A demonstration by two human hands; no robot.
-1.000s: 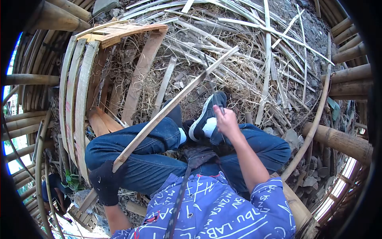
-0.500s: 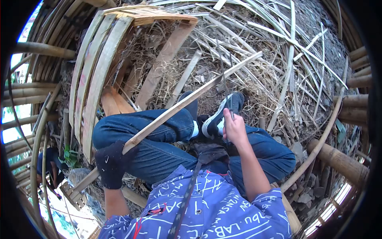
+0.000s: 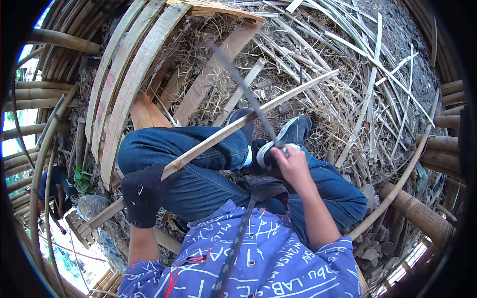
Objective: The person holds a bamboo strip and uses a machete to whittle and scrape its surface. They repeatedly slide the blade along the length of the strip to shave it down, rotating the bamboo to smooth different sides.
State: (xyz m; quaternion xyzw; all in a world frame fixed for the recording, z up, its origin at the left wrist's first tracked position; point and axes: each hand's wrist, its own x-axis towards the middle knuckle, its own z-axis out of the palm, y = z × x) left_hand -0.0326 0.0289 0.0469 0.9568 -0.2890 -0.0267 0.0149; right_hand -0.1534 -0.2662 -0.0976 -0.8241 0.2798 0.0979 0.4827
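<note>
My left hand point(image 3: 143, 195), in a black glove, is wrapped round a long pale wood strip point(image 3: 211, 142) near its lower end. The strip slants up to the right across my thigh and past my shoes, and its tail sticks out behind the glove. My bare right hand point(image 3: 292, 166) grips the handle of a long, narrow, dark-bladed knife point(image 3: 243, 88). The blade points up and to the left and crosses the strip in this view, its far end blurred by motion.
A wooden slatted crate point(image 3: 144, 59) lies at the upper left. Dry shavings point(image 3: 318, 107) and long split strips point(image 3: 372, 94) cover the ground ahead. A thick bamboo pole point(image 3: 417, 211) is at the right. Another person point(image 3: 57, 191) is at the far left behind bamboo bars.
The knife has swung from pointing nearly straight up to slanting up-left across the strip. My right hand is slightly lower. My left hand still grips the strip.
</note>
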